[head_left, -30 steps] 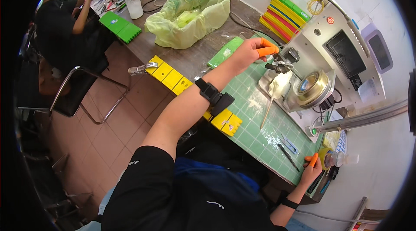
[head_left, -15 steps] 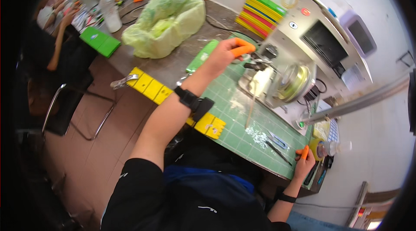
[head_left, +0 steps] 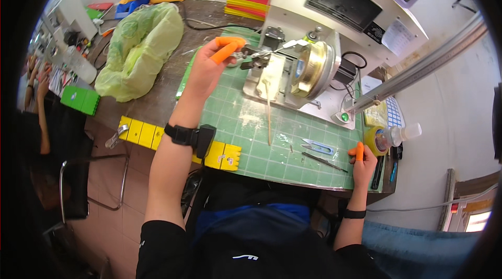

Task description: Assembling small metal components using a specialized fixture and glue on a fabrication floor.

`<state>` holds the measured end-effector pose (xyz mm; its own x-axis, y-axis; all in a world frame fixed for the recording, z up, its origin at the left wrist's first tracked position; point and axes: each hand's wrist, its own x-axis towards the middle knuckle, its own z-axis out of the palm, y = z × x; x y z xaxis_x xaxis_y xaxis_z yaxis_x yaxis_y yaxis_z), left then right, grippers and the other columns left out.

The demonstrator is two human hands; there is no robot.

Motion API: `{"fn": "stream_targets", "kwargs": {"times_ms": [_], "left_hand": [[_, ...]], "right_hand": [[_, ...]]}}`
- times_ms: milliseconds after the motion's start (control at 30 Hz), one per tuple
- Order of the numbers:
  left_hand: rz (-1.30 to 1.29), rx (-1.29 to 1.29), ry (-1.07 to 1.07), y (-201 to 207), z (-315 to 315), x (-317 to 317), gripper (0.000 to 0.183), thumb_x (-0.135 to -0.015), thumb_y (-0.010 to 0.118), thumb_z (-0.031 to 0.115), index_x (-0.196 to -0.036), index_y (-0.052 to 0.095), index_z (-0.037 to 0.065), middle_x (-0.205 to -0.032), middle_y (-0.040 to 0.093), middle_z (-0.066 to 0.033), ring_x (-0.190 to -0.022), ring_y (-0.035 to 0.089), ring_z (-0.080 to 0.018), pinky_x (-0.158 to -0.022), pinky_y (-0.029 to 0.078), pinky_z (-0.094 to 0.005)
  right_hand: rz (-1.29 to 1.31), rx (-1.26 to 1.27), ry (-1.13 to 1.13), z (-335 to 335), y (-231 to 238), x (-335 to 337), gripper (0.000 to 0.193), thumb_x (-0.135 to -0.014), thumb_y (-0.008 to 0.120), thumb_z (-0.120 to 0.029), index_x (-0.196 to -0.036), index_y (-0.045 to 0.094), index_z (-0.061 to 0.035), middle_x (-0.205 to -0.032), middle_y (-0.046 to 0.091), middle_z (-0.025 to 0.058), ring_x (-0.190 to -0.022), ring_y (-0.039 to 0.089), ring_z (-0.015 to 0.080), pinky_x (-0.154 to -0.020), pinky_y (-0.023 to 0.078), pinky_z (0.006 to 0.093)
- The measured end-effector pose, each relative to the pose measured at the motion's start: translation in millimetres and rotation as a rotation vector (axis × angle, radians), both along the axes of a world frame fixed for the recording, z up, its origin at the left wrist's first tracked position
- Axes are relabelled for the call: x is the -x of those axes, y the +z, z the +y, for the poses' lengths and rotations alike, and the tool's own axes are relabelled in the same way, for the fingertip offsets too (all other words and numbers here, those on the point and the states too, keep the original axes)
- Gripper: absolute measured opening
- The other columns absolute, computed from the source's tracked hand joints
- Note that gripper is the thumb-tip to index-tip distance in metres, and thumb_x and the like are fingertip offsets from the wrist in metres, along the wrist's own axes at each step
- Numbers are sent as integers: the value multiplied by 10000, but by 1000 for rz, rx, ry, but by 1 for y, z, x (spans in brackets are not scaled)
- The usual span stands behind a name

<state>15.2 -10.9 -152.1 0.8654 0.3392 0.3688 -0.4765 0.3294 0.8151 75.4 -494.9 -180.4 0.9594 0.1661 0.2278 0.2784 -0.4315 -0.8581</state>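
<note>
At twelve o'clock, one small metal fixture (head_left: 254, 60), silver, black and shiny, is seen before one white machine (head_left: 294, 9). Just beside it, at eleven, two orange-covered fingers of the left hand (head_left: 212, 62) are pinched together; whether something thin is held cannot be told. At four, the right hand (head_left: 364, 165) is loosely curled, its hold unclear, near one blue thread snips (head_left: 317, 146) and one dark tweezers (head_left: 324, 162).

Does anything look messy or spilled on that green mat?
A little, yes. Pale smudges show on the green mat in front of the machine, and shiny specks are scattered left of the blue snips. They look odd against the neat grid, though some may just be glare.
</note>
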Motion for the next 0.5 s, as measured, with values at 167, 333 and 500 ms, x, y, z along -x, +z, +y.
{"fn": "stream_targets", "kwargs": {"times_ms": [167,333,500], "left_hand": [[-37,26,9,-9,4,-3,251,-1007,584,108,-1232,651,21,-1256,656,-71,-1075,602,-132,-856,471,-291],[11,1,44,-8,8,6,248,-1010,558,94,-1229,644,19,-1312,622,-90,-1095,568,-146,-861,441,-298],[55,-3,32,-9,9,11,249,-1034,551,142,-1248,627,39,-1308,610,-60,-1139,559,-147,-913,435,-318]], "right_hand": [[185,140,128,6,41,1,133,-967,601,-51,-901,670,41,-802,672,65,-671,581,111,-618,462,262],[19,435,388,34,101,14,133,-869,705,-33,-990,672,11,-933,673,171,-843,656,344,-753,529,387],[2,424,572,62,92,22,202,-865,740,-109,-1042,665,-47,-989,638,119,-979,633,338,-828,529,413]]}}
